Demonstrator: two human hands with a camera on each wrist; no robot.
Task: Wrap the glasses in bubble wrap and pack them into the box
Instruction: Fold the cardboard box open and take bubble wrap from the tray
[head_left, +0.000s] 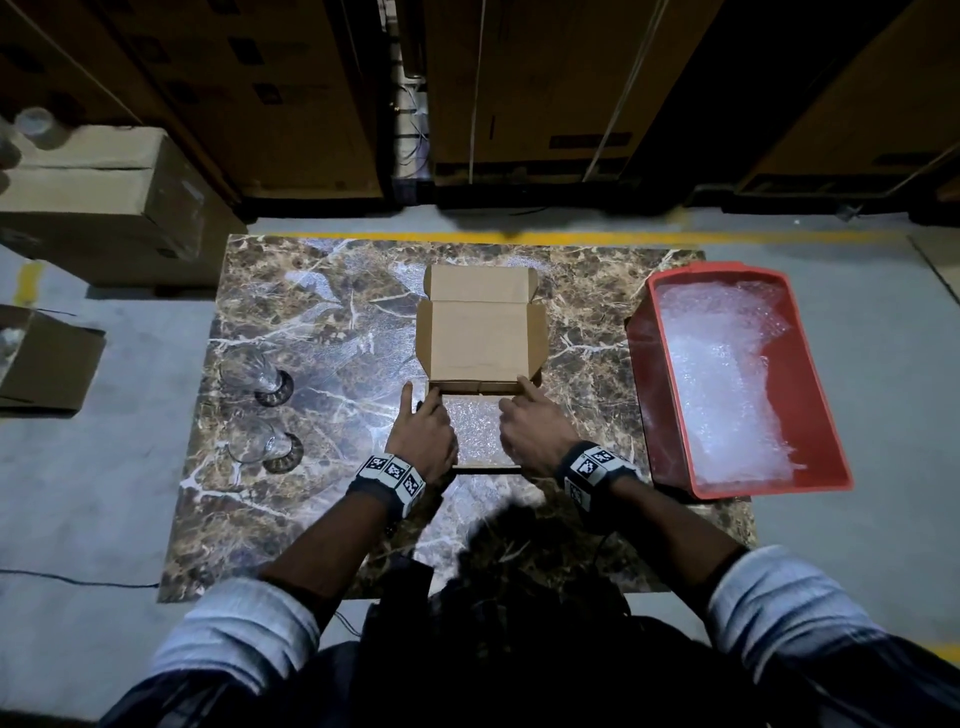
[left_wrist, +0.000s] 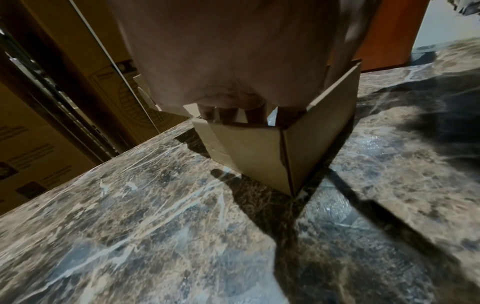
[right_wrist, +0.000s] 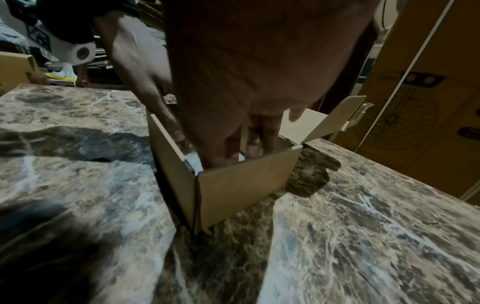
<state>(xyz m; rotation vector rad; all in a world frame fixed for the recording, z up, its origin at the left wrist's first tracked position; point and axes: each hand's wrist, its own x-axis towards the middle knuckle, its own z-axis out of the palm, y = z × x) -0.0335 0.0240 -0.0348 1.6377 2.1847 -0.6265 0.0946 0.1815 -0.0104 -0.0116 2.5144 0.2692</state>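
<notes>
My left hand and right hand reach into the open brown cardboard box at mid-tabletop, fingers extended and pressing the clear bubble wrap inside it; neither grasps anything. Two clear drinking glasses lie unwrapped near the tabletop's left edge, well apart from both hands. I judge them rigid, slippery, fragile: grasp around the bowl. More bubble wrap fills the red plastic bin at the right edge.
</notes>
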